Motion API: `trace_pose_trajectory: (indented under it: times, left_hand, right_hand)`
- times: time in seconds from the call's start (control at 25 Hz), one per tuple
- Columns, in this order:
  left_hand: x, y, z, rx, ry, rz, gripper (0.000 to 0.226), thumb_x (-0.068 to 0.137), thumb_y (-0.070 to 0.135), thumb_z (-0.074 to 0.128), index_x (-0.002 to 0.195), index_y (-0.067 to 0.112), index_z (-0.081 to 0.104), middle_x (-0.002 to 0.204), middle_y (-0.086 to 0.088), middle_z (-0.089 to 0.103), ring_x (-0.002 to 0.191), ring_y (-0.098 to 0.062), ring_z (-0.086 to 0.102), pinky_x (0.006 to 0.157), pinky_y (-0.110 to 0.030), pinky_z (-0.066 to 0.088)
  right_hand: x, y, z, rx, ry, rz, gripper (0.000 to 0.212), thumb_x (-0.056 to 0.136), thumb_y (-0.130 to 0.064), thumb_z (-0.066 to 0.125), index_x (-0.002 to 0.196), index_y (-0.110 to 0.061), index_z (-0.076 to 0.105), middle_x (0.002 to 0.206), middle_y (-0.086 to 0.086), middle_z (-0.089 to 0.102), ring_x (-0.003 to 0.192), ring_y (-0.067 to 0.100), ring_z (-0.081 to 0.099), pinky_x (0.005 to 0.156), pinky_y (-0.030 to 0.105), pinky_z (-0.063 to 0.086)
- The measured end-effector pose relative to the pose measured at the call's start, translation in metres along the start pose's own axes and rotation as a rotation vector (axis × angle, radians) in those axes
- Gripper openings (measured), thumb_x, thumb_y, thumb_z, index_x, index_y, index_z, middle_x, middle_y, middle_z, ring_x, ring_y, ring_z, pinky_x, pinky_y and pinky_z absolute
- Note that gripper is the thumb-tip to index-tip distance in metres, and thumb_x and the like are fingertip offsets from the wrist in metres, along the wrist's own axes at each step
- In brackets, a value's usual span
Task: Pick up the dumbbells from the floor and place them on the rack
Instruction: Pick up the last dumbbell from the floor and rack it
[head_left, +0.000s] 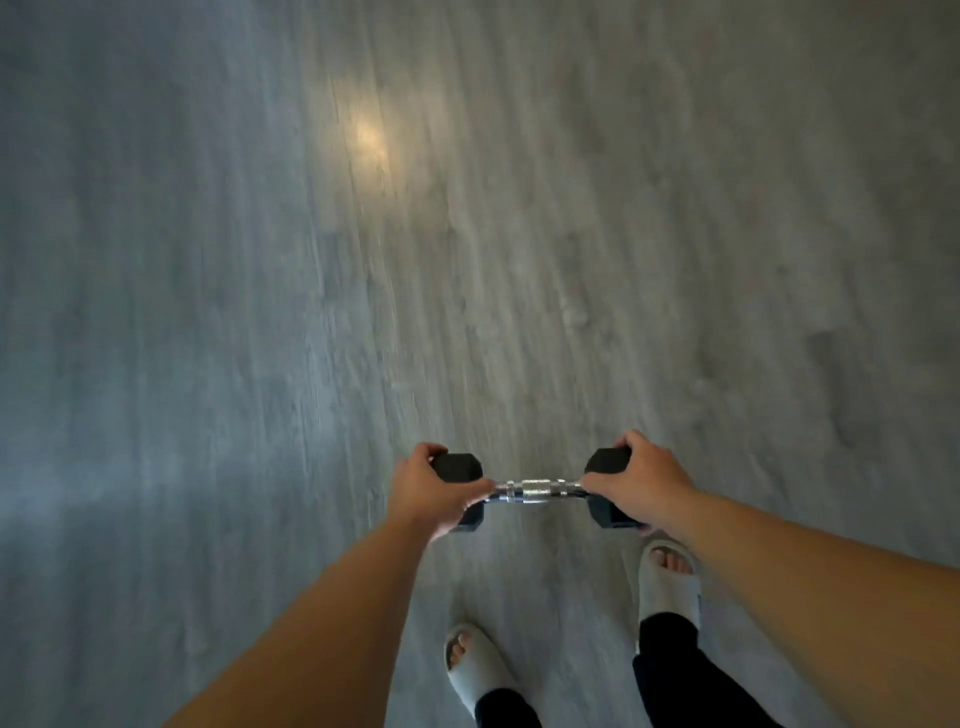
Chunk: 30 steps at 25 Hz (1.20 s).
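Observation:
A dumbbell (535, 491) with black hexagonal heads and a shiny metal handle hangs level above the floor, in front of my feet. My left hand (431, 488) wraps around its left head. My right hand (639, 480) clasps its right head. The handle between the hands is bare. No rack and no other dumbbell appear in the head view.
Grey wood-grain floor (467, 260) fills the view, blurred by motion, with a warm light reflection (369, 137) at the upper middle. My feet in pale slides, the left (475, 670) and the right (670, 577), stand below the dumbbell.

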<state>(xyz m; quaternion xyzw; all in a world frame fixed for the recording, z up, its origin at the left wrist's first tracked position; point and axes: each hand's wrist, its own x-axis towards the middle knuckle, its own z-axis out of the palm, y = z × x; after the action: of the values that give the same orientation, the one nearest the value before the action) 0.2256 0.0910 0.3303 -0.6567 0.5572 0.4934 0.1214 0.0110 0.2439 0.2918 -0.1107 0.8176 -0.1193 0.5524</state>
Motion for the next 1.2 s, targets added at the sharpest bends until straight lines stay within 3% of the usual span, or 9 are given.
trace_pose_trajectory:
  times: [0.08, 0.24, 0.32, 0.48, 0.64, 0.88, 1.0, 1.04, 1.2]
  left_hand:
    - [-0.051, 0.087, -0.016, 0.018, 0.017, 0.050, 0.072, 0.059, 0.027, 0.100, 0.117, 0.016, 0.060, 0.112, -0.009, 0.065, 0.083, -0.015, 0.065, 0.049, -0.020, 0.054]
    - [-0.127, 0.253, -0.032, 0.123, 0.090, 0.232, 0.070, 0.054, 0.038, 0.100, 0.111, 0.018, 0.065, 0.105, -0.005, 0.068, 0.092, -0.023, 0.067, 0.081, -0.041, 0.062]
    - [-0.153, 0.337, -0.030, 0.165, 0.105, 0.371, 0.067, 0.055, 0.038, 0.097, 0.111, 0.019, 0.065, 0.105, -0.004, 0.068, 0.090, -0.022, 0.066, 0.078, -0.037, 0.060]
    - [-0.176, 0.496, -0.014, 0.266, 0.046, 0.596, 0.070, 0.057, 0.037, 0.094, 0.117, 0.021, 0.062, 0.108, -0.003, 0.066, 0.094, -0.022, 0.065, 0.079, -0.036, 0.060]
    - [-0.203, 0.653, 0.025, 0.414, -0.067, 0.839, 0.080, 0.052, 0.038, 0.099, 0.121, 0.020, 0.062, 0.109, 0.000, 0.066, 0.097, -0.020, 0.065, 0.076, -0.032, 0.056]
    - [-0.272, 0.819, 0.160, 0.779, -0.175, 1.085, 0.075, 0.042, 0.038, 0.101, 0.108, 0.022, 0.068, 0.106, -0.001, 0.070, 0.092, -0.020, 0.067, 0.069, -0.029, 0.054]
    - [-0.305, 0.880, 0.253, 0.888, -0.204, 1.171, 0.067, 0.042, 0.037, 0.100, 0.099, 0.021, 0.069, 0.101, -0.002, 0.071, 0.086, -0.020, 0.067, 0.058, -0.027, 0.048]
    - [-0.316, 0.899, 0.285, 0.911, -0.210, 1.185, 0.065, 0.042, 0.037, 0.100, 0.097, 0.022, 0.069, 0.100, -0.002, 0.072, 0.085, -0.020, 0.067, 0.061, -0.026, 0.048]
    - [-0.357, 0.979, 0.404, 0.970, -0.250, 1.259, 0.067, 0.045, 0.034, 0.101, 0.100, 0.023, 0.065, 0.104, -0.002, 0.068, 0.091, -0.021, 0.066, 0.072, -0.030, 0.053]
  right_hand:
    - [-0.056, -0.028, -0.079, 0.056, 0.060, -0.045, 0.055, 0.072, -0.048, 0.087, 0.109, -0.026, 0.053, 0.119, 0.013, 0.058, 0.085, 0.033, 0.065, 0.038, 0.030, 0.052]
    - [-0.146, -0.069, -0.228, 0.180, 0.177, -0.120, 0.052, 0.077, -0.040, 0.085, 0.113, -0.020, 0.054, 0.114, 0.010, 0.061, 0.084, 0.031, 0.066, 0.049, 0.041, 0.062]
    - [-0.174, -0.081, -0.297, 0.281, 0.250, -0.120, 0.054, 0.076, -0.040, 0.085, 0.115, -0.021, 0.054, 0.116, 0.008, 0.058, 0.088, 0.031, 0.066, 0.054, 0.050, 0.066]
    - [-0.193, -0.096, -0.413, 0.452, 0.427, -0.124, 0.058, 0.073, -0.043, 0.086, 0.117, -0.022, 0.054, 0.120, 0.011, 0.060, 0.094, 0.037, 0.068, 0.046, 0.041, 0.062]
    - [-0.197, -0.091, -0.502, 0.774, 0.564, -0.082, 0.058, 0.075, -0.043, 0.086, 0.119, -0.023, 0.053, 0.121, 0.010, 0.061, 0.095, 0.034, 0.067, 0.057, 0.048, 0.066]
    - [-0.189, -0.027, -0.589, 1.266, 0.620, -0.044, 0.047, 0.079, -0.035, 0.086, 0.107, -0.021, 0.052, 0.101, 0.006, 0.061, 0.076, 0.021, 0.062, 0.056, 0.030, 0.056]
    - [-0.170, 0.028, -0.658, 1.333, 0.671, -0.011, 0.065, 0.042, -0.047, 0.095, 0.082, -0.019, 0.052, 0.072, 0.009, 0.061, 0.054, 0.024, 0.057, 0.051, 0.033, 0.053]
    - [-0.169, 0.047, -0.687, 1.367, 0.682, 0.024, 0.072, 0.036, -0.048, 0.097, 0.083, -0.016, 0.053, 0.074, 0.011, 0.062, 0.056, 0.025, 0.058, 0.047, 0.035, 0.051]
    - [-0.169, 0.113, -0.792, 1.537, 0.779, 0.096, 0.053, 0.061, -0.042, 0.087, 0.104, -0.023, 0.062, 0.106, 0.009, 0.069, 0.089, 0.027, 0.071, 0.044, 0.039, 0.060]
